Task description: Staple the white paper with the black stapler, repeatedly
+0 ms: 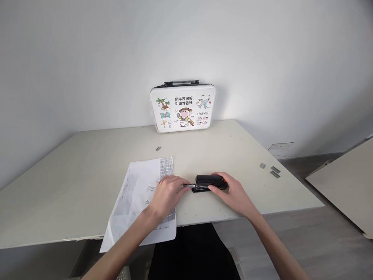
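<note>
on table (87, 175) near front edge, right hand (233, 192) gripping stapler (211, 179), left hand (169, 190) pinching metal slide (190, 186) jutting from its end; work looking midway: slide out, closing apparently remaining; staples (274, 174) lying apart at right.

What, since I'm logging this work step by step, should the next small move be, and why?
Probably draw the silvery metal part a little farther out with the left hand while the right hand steadies the black stapler. The left hand pinches that part where it sticks out; whether it holds staples is too small to tell, and small grey strips lie loose on the table.
</note>
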`<state>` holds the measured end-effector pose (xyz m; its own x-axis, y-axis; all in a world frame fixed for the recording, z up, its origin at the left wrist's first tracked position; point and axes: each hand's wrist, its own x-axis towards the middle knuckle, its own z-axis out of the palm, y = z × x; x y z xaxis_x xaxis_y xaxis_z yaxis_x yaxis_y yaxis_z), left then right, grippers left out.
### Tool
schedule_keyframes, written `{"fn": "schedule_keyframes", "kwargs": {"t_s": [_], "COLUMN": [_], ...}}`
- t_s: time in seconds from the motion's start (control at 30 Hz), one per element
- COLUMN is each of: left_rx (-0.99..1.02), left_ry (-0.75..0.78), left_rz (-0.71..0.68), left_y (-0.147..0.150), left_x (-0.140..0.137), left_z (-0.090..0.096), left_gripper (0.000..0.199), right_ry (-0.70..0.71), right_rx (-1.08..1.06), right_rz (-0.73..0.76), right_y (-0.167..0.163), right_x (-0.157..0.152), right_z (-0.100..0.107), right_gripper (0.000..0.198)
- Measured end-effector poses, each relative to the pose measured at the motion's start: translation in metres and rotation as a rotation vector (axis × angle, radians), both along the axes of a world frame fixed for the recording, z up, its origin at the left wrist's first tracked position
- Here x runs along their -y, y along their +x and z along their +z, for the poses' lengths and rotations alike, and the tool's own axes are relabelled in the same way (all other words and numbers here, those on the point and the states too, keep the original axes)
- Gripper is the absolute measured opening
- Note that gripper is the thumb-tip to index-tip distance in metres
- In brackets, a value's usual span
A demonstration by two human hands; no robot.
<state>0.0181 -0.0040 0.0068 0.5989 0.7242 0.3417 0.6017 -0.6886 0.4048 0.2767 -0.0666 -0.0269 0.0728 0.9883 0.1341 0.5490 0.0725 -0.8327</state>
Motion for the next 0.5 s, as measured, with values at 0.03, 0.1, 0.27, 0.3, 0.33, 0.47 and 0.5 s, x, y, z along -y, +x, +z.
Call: {"fn": "schedule_keyframes", "kwargs": {"t_s": [0.03,0.1,0.27,0.3,0.33,0.47,0.5], "left_rx": [0.008,0.021,0.075,0.091,0.106,0.123,0.119], "left_ry": [-0.006,-0.018,-0.024,-0.023,-0.027,-0.067,-0.075], "left_rz": [0.008,0.020,0.005,0.005,0.012,0.050,0.050], "left_y": [0.000,0.000,0.001,0.001,0.001,0.001,0.001], "left_x": [0.000,0.000,0.003,0.004,0.004,0.004,0.004], "left_z": [0.000,-0.001,0.003,0.004,0.005,0.009,0.010], "left_gripper": [0.007,0.005,0.007,0.007,0.007,0.011,0.014], "right_ry": [-0.001,-0.003,-0.008,-0.007,-0.006,-0.006,-0.007], "right_rx": [-0.004,-0.009,-0.004,0.000,0.004,0.004,0.000], "right_rz": [0.002,0.005,0.003,0.003,0.002,-0.003,-0.003], "right_y": [0.000,0.000,0.000,0.000,0.000,0.000,0.000], "right_x": [0.000,0.000,-0.001,-0.001,-0.001,-0.001,0.000], "right_z": [0.000,0.000,-0.001,-0.001,-0.001,-0.001,-0.001], "right_gripper": [0.035,0.036,0.036,0.036,0.037,0.036,0.036]}}
